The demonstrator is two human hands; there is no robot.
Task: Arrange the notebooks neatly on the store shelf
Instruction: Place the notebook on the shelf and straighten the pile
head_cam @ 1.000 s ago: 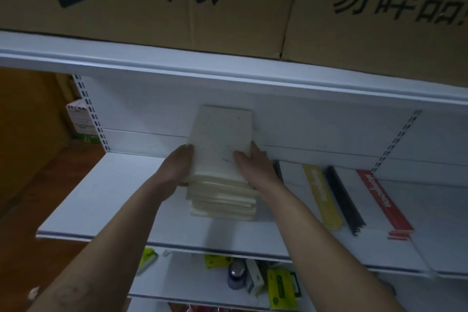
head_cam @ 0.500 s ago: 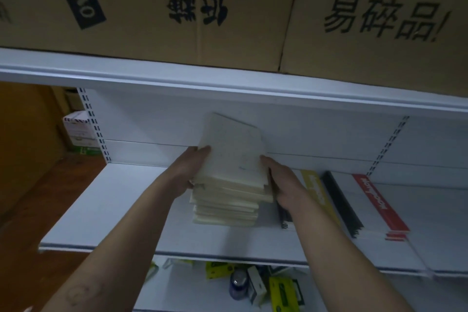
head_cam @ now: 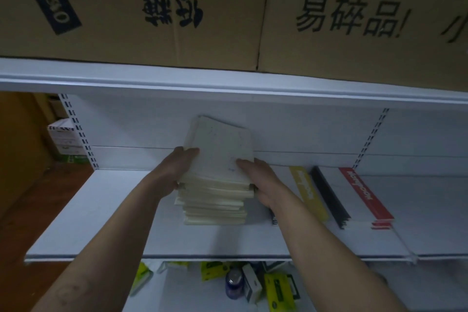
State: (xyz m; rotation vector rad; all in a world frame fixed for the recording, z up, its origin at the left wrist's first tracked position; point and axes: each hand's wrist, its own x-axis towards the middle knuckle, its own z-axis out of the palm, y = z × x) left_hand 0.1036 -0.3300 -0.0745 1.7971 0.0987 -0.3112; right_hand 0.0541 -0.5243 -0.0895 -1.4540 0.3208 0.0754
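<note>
Now that the top notebooks have twisted askew since a second ago, my left hand and right hand grip their sides on the shelf; the pile still needs squaring.

A left cardboard box and a right cardboard box, both brown with black print, stand touching along the front edge of the top board. On the lowest board, a yellow packet, a blue bottle and a small white carton lie near the front edge.
</note>
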